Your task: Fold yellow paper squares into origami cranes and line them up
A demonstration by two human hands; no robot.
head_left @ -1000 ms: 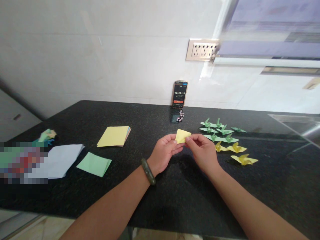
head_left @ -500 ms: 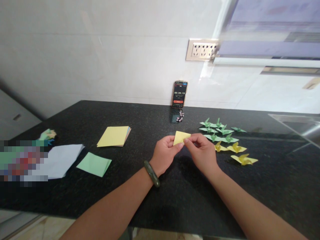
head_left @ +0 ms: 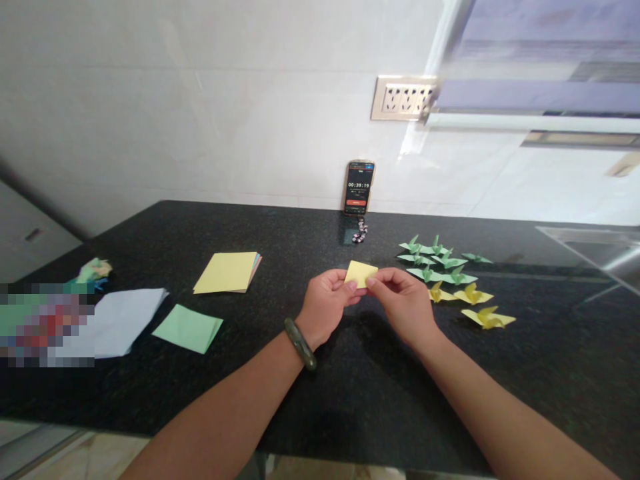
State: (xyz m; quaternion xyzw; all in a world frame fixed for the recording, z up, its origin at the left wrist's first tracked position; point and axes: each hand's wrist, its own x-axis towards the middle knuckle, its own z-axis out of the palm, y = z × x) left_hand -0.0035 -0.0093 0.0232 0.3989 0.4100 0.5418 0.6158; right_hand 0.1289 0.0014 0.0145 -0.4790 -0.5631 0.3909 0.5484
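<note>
A small folded yellow paper (head_left: 360, 272) is held above the black counter (head_left: 350, 387) between both hands. My left hand (head_left: 326, 305), with a dark bangle on the wrist, pinches its lower left edge. My right hand (head_left: 403, 303) pinches its lower right edge with thumb and fingertips. Both sets of fingers are closed on the paper. To the right of my hands lie several green paper cranes (head_left: 435, 260) and three yellow paper cranes (head_left: 470, 303).
A stack of coloured square sheets (head_left: 227, 272) with yellow on top and a folded green sheet (head_left: 187, 328) lie at the left, next to white paper (head_left: 123, 320). A phone (head_left: 359, 187) with a running timer leans on the tiled wall. A sink edge (head_left: 600, 250) is at far right.
The yellow paper has tilted flatter and shifted slightly left between my fingers. My right fingertips slid toward its lower edge. The phone timer advanced one second.
</note>
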